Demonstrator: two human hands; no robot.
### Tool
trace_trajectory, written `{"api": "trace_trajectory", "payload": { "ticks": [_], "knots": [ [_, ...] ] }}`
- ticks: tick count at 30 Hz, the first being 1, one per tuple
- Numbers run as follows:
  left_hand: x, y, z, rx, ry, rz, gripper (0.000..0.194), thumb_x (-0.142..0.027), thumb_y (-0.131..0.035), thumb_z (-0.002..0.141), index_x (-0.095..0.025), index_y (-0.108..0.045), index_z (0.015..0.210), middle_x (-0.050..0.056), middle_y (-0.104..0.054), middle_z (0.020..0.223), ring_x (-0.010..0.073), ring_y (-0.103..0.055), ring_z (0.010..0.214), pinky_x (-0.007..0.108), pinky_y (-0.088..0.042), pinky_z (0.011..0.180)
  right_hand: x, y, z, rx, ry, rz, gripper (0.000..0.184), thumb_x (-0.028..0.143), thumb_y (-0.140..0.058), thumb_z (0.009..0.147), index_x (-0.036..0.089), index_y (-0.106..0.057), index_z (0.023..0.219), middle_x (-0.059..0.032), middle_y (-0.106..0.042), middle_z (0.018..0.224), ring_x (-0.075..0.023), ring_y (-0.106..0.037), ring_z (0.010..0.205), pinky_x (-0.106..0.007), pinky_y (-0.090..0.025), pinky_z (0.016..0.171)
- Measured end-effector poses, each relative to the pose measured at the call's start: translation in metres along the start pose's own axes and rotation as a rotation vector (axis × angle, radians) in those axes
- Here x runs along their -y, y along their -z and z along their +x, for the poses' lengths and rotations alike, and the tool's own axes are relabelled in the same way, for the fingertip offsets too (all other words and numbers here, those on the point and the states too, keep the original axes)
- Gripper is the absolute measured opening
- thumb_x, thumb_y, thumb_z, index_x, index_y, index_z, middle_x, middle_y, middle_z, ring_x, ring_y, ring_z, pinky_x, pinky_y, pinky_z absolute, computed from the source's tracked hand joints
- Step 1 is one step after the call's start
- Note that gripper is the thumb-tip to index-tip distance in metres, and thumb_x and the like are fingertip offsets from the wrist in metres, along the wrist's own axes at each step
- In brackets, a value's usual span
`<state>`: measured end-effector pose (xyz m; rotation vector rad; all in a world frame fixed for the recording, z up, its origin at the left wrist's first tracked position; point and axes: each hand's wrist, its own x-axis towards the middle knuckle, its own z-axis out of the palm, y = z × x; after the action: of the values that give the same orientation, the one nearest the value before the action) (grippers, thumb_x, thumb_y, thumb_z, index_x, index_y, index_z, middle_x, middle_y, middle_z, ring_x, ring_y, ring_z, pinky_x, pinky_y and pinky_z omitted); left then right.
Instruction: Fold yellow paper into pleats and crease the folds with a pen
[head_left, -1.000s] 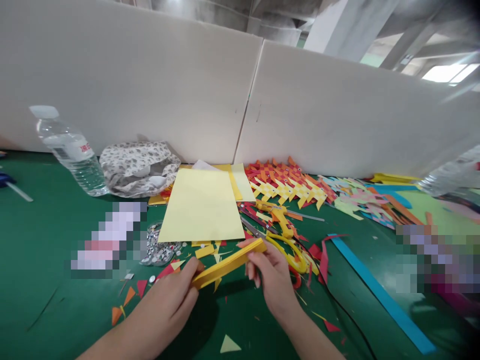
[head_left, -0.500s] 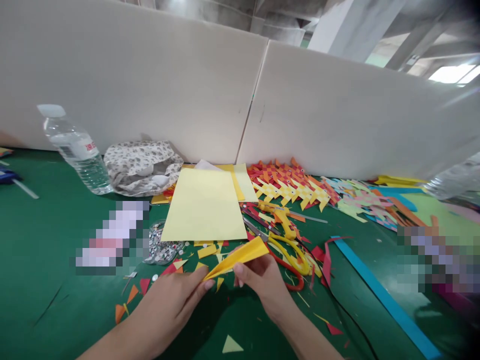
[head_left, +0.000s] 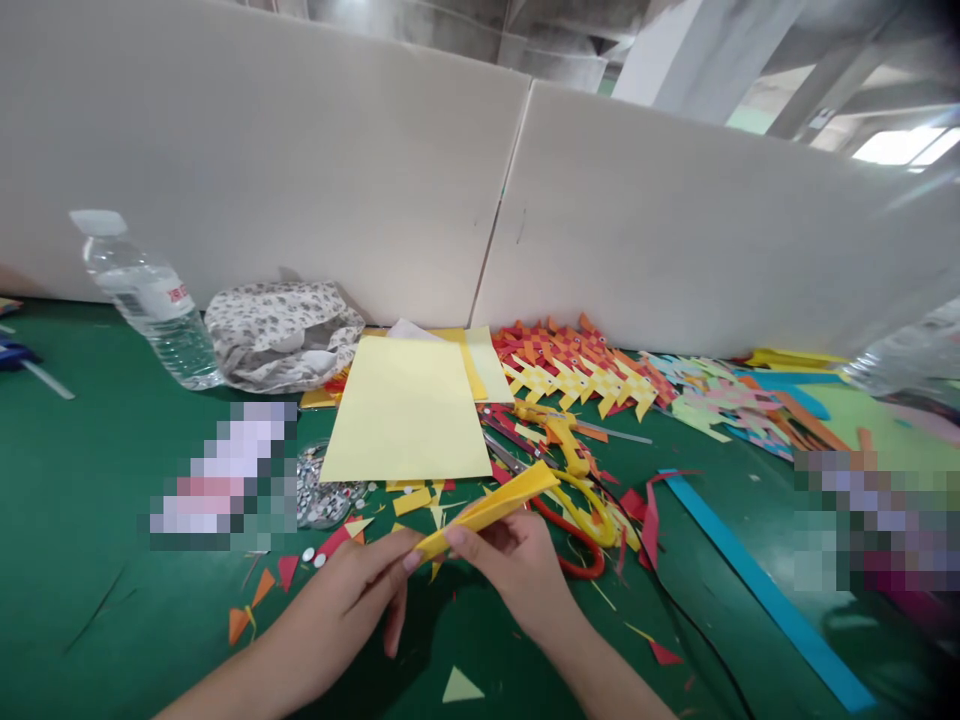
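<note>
A folded strip of yellow paper (head_left: 502,505) slants up to the right above the green table, held between both hands. My left hand (head_left: 367,585) pinches its lower left end between thumb and fingers. Closer to its middle, my right hand (head_left: 517,560) grips it, thumb on the near side and fingers behind. Just beyond lies a pale yellow sheet of paper (head_left: 409,410) on other sheets. Right behind the strip are scissors with yellow handles (head_left: 592,510) and a pair with red handles (head_left: 581,560), partly covered by the paper and my right hand.
A yellow glue gun (head_left: 566,440) lies by the scissors, its black cord (head_left: 697,625) running forward. Woven paper fish (head_left: 585,380) pile against the white partition (head_left: 300,150). Left are a water bottle (head_left: 154,300), a patterned cloth bundle (head_left: 285,335) and googly eyes (head_left: 326,490). A blue strip (head_left: 765,590) lies right.
The yellow strip has shifted up and to the right. My right thumb has slid left along it, closer to my left hand, and a left-hand finger now extends downward.
</note>
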<state>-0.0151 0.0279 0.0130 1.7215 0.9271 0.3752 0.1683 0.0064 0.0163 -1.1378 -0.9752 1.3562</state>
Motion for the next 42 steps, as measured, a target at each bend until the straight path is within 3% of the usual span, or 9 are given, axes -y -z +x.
{"api": "trace_trajectory", "payload": {
  "ticks": [4, 8, 12, 18, 20, 25, 31, 36, 42],
  "knots": [
    [0.001, 0.003, 0.001, -0.051, 0.058, -0.127, 0.033, -0.047, -0.036, 0.092, -0.02, -0.055, 0.095, -0.004, -0.065, 0.057, 0.0079, -0.043, 0.039, 0.018, -0.028, 0.04, 0.0, 0.005, 0.005, -0.171, 0.042, -0.066, 0.025, 0.036, -0.08, 0.065, 0.015, -0.069, 0.069, -0.0017, -0.067, 0.06, -0.0141, -0.061, 0.057, -0.024, -0.052, 0.058],
    [0.006, 0.009, 0.002, -0.125, 0.093, -0.199, 0.038, -0.051, -0.038, 0.09, -0.017, -0.055, 0.082, 0.0, -0.068, 0.064, 0.0039, -0.038, 0.03, 0.016, -0.024, 0.033, -0.002, 0.014, 0.014, -0.345, 0.079, -0.018, 0.032, 0.04, -0.081, 0.061, 0.015, -0.066, 0.074, 0.0001, -0.065, 0.062, -0.0121, -0.059, 0.053, -0.023, -0.051, 0.055],
    [0.005, 0.006, 0.001, -0.152, 0.08, -0.172, 0.04, -0.051, -0.038, 0.089, -0.016, -0.058, 0.087, -0.002, -0.062, 0.053, 0.0043, -0.035, 0.028, 0.015, -0.023, 0.031, -0.005, 0.006, 0.011, -0.208, 0.055, -0.03, 0.035, 0.043, -0.079, 0.063, 0.017, -0.059, 0.075, 0.0029, -0.061, 0.062, -0.0098, -0.055, 0.051, -0.021, -0.048, 0.05],
    [-0.002, -0.001, 0.0, 0.023, 0.054, -0.136, 0.041, -0.047, -0.034, 0.093, -0.016, -0.06, 0.094, -0.002, -0.063, 0.056, 0.0041, -0.037, 0.031, 0.014, -0.026, 0.033, -0.011, -0.008, -0.004, 0.134, 0.0, -0.38, 0.047, 0.053, -0.05, 0.086, 0.019, -0.046, 0.053, 0.006, -0.036, 0.044, -0.0082, -0.034, 0.042, -0.022, -0.029, 0.042],
    [0.0, -0.002, -0.001, 0.036, 0.035, -0.157, 0.04, -0.048, -0.034, 0.093, -0.016, -0.06, 0.092, -0.002, -0.063, 0.058, 0.0041, -0.038, 0.034, 0.014, -0.028, 0.035, -0.011, -0.008, -0.007, 0.123, 0.081, -0.499, 0.051, 0.052, -0.045, 0.089, 0.02, -0.046, 0.05, 0.0042, -0.035, 0.045, -0.0108, -0.036, 0.045, -0.024, -0.031, 0.045],
    [0.002, -0.003, -0.002, 0.022, 0.029, -0.157, 0.033, -0.047, -0.042, 0.09, -0.018, -0.056, 0.095, -0.003, -0.061, 0.061, 0.0054, -0.039, 0.039, 0.015, -0.03, 0.038, -0.011, -0.007, -0.012, 0.033, 0.254, -0.762, 0.041, 0.045, -0.043, 0.092, 0.021, -0.06, 0.064, -0.0009, -0.054, 0.061, -0.0171, -0.052, 0.065, -0.027, -0.04, 0.064],
    [0.0, -0.004, -0.004, -0.067, -0.048, 0.018, 0.033, -0.041, -0.038, 0.093, -0.018, -0.055, 0.078, -0.005, -0.052, 0.048, 0.0083, -0.046, 0.045, 0.018, -0.03, 0.046, -0.017, -0.007, -0.009, 0.211, 0.419, -0.919, 0.042, 0.035, -0.041, 0.095, 0.019, -0.04, 0.056, 0.0053, -0.033, 0.053, -0.0093, -0.037, 0.049, -0.024, -0.028, 0.051],
    [0.003, -0.005, -0.002, -0.066, -0.019, -0.009, 0.032, -0.043, -0.04, 0.092, -0.018, -0.056, 0.08, -0.004, -0.055, 0.054, 0.0085, -0.046, 0.044, 0.018, -0.032, 0.044, -0.013, -0.006, -0.005, 0.244, 0.613, -1.008, 0.041, 0.028, -0.038, 0.094, 0.02, -0.038, 0.055, 0.0046, -0.033, 0.052, -0.0098, -0.031, 0.047, -0.026, -0.025, 0.05],
    [0.0, 0.001, 0.0, -0.107, -0.068, -0.281, 0.03, -0.043, -0.041, 0.092, -0.018, -0.057, 0.089, 0.002, -0.064, 0.08, 0.0105, -0.059, 0.057, 0.02, -0.046, 0.056, -0.009, -0.005, -0.007, 0.144, 0.513, -0.938, 0.04, 0.028, -0.035, 0.097, 0.02, -0.047, 0.059, 0.0043, -0.037, 0.052, -0.01, -0.039, 0.047, -0.024, -0.031, 0.051]
  ]
}}
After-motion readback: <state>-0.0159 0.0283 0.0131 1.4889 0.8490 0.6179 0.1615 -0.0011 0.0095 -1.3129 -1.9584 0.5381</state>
